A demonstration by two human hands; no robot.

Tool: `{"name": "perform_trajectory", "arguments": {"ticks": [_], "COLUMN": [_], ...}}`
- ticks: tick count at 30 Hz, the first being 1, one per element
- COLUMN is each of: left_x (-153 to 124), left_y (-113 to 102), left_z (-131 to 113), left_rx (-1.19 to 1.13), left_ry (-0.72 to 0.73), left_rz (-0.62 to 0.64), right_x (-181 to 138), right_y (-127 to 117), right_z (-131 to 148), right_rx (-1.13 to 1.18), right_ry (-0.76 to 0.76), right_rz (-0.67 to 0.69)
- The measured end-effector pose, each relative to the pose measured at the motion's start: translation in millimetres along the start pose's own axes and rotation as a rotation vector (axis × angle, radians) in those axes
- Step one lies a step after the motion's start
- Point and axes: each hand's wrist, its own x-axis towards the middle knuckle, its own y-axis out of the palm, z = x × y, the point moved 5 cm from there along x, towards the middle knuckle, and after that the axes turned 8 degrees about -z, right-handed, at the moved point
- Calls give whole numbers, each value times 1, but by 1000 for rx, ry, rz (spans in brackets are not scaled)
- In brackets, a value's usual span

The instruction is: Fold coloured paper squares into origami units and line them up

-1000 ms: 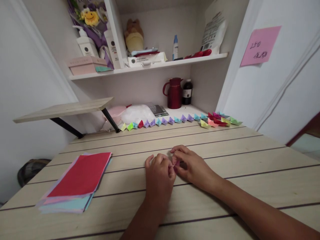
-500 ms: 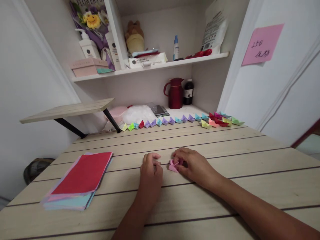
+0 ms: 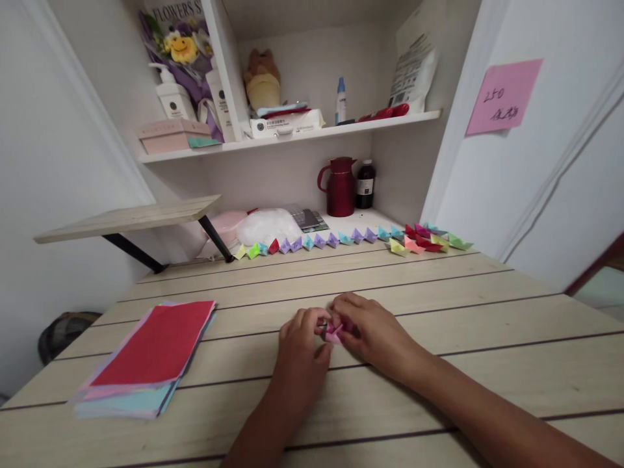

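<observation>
A small piece of pink folded paper (image 3: 333, 336) is between my two hands, just over the middle of the wooden tabletop. My right hand (image 3: 373, 328) pinches its right side between thumb and fingers. At the paper's left side, my left hand (image 3: 305, 341) has its curled fingertips against the edge, the thumb on the near side. The fingers hide much of the paper. Beyond my hands, a row of small paper boats (image 3: 319, 241) in several colours lines the back edge, with more boats (image 3: 413, 245) clustered at its right end.
On the left lies a stack of coloured paper (image 3: 153, 344), red on top. A small raised wooden shelf (image 3: 131, 218) on black legs stands behind it. A red jug (image 3: 340, 187) and a dark bottle (image 3: 365, 185) stand in the cabinet behind the boats.
My left hand has moved right and now meets the pink paper, which my right hand still holds. The view has tilted slightly upward.
</observation>
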Motion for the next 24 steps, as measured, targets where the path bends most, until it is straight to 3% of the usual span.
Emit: {"name": "perform_trajectory", "arguments": {"ticks": [11, 17, 24], "left_x": [0, 0, -2], "left_y": [3, 3, 2], "left_z": [4, 6, -5], "left_rx": [7, 26, 46], "left_ry": [-17, -29, 52], "left_rz": [-33, -20, 34], "right_x": [-2, 4, 2], "right_y": [7, 4, 3], "right_z": [-5, -11, -7], "right_rx": [57, 37, -19], "right_ry": [-24, 36, 121], "right_rz": [7, 52, 8]}}
